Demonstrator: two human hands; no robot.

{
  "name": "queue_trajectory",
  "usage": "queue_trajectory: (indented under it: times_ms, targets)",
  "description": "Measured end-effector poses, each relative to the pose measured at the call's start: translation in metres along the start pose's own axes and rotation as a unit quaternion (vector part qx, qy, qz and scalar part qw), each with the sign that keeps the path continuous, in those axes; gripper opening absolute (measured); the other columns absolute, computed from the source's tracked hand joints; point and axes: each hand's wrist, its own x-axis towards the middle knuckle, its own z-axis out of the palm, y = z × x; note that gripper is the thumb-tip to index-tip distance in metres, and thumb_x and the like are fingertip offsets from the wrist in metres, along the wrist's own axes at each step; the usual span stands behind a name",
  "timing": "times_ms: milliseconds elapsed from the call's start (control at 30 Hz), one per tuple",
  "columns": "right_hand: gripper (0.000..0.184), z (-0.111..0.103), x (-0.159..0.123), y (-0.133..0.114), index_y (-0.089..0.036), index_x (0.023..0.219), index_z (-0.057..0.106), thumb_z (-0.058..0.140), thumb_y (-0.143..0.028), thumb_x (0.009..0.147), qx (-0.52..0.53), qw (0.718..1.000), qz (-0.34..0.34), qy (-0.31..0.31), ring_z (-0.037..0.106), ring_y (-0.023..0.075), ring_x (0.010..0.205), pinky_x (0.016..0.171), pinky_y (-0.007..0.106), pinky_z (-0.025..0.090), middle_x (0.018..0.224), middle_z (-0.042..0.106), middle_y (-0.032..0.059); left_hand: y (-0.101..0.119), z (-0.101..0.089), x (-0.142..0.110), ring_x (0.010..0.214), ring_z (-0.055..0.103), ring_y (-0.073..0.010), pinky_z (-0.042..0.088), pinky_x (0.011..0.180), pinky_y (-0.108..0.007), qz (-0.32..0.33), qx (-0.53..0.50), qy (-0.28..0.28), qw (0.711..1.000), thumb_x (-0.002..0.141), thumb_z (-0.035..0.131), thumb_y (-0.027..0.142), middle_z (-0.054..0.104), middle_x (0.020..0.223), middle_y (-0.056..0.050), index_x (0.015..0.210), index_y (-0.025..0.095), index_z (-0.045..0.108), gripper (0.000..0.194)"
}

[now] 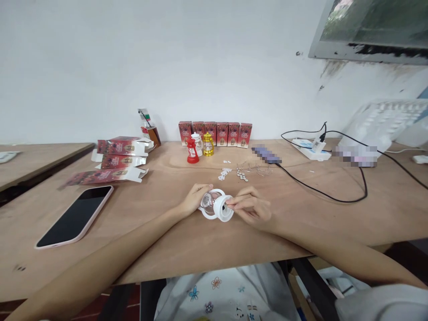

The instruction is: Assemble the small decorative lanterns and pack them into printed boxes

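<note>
A small white lantern [223, 208] with a clear middle lies tilted on its side, its round base turned towards me. My left hand [197, 198] is closed around its far end. At the base, the fingertips of my right hand [250, 206] are pinched together at the dark opening; whatever they hold, if anything, is too small to make out. Beyond the hands lie several button cells [242, 174], small white pieces [224, 173] and thin bent wires [256, 168].
Red, white and gold lanterns [207, 145] stand before a row of upright red boxes [222, 134]. Flattened red boxes [122, 161] and a phone [75, 217] lie left. To the right are a purple phone [266, 154] on a black cable [310, 191] and a power strip [310, 149].
</note>
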Motion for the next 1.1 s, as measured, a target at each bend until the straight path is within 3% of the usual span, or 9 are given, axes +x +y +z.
queue_trajectory:
  times_ms: [533,700,800,933,1100]
  targets:
    - [0.024,0.006,0.005,0.001,-0.022,0.093,0.055,0.063,-0.005,0.078,-0.002,0.998,-0.055,0.022,0.058,0.0148,0.070,0.061,0.028,0.051,0.082,0.073,0.0028,-0.001,-0.001,0.001,0.043,0.043,-0.0097,0.032,0.046,-0.023,-0.036,-0.023,-0.011,0.999,0.064,0.062,0.042,0.055,0.045,0.001,0.051,0.013,0.060,0.032]
    - [0.022,-0.007,0.007,0.025,-0.022,0.097,0.052,0.053,-0.006,0.083,-0.030,0.998,-0.051,0.036,0.062,0.0146,0.072,0.065,0.030,0.050,0.084,0.070,0.0030,-0.001,-0.005,0.002,0.046,0.043,-0.0098,0.033,0.048,-0.023,-0.028,-0.049,0.037,0.998,0.062,0.063,0.041,0.052,0.047,0.002,0.051,0.014,0.056,0.030]
    - [0.014,-0.024,0.004,0.057,-0.022,0.093,0.055,0.048,-0.012,0.087,-0.142,0.988,0.059,-0.029,0.062,0.0167,0.078,0.070,0.032,0.048,0.083,0.067,0.0038,-0.001,-0.009,0.003,0.047,0.041,-0.0095,0.033,0.048,-0.023,-0.027,-0.069,0.066,0.995,0.059,0.063,0.042,0.049,0.047,0.003,0.051,0.015,0.052,0.029]
    - [0.006,-0.042,-0.005,0.094,-0.020,0.089,0.058,0.052,-0.020,0.086,-0.210,0.937,0.229,-0.157,0.061,0.0192,0.086,0.077,0.033,0.046,0.087,0.067,0.0038,-0.003,-0.014,0.004,0.049,0.044,-0.0110,0.034,0.047,-0.023,-0.031,-0.088,0.086,0.992,0.056,0.061,0.041,0.052,0.051,0.001,0.054,0.015,0.054,0.027]
    - [0.020,-0.047,-0.006,0.100,-0.018,0.104,0.058,0.056,-0.021,0.084,-0.268,0.864,0.264,-0.334,0.062,0.0217,0.089,0.075,0.031,0.044,0.093,0.069,0.0071,-0.002,-0.014,0.004,0.049,0.045,-0.0116,0.035,0.048,-0.024,-0.036,-0.100,0.089,0.990,0.057,0.059,0.038,0.051,0.051,0.001,0.052,0.016,0.051,0.024]
